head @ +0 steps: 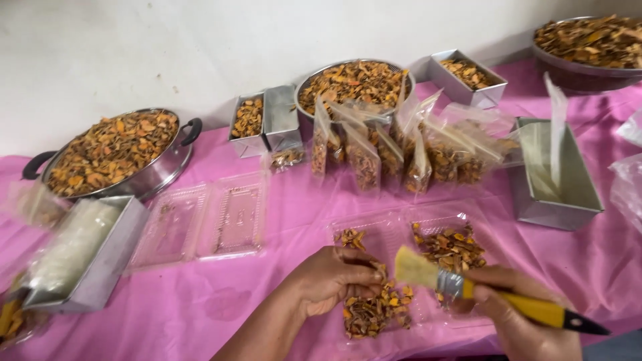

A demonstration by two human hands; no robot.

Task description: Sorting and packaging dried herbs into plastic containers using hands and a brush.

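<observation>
My right hand grips a paintbrush with a yellow handle, black tip and pale bristles, held over an open clear plastic clamshell tray. My left hand rests on the tray with its fingers curled around a pile of dried orange-brown slices at the tray's near left. A second heap of slices lies in the tray's right half, just behind the brush bristles.
Pink cloth covers the table. An empty clear clamshell, a metal tin of plastic bags, a handled pot of slices, a round bowl, small tins, filled bags and an open tin stand behind.
</observation>
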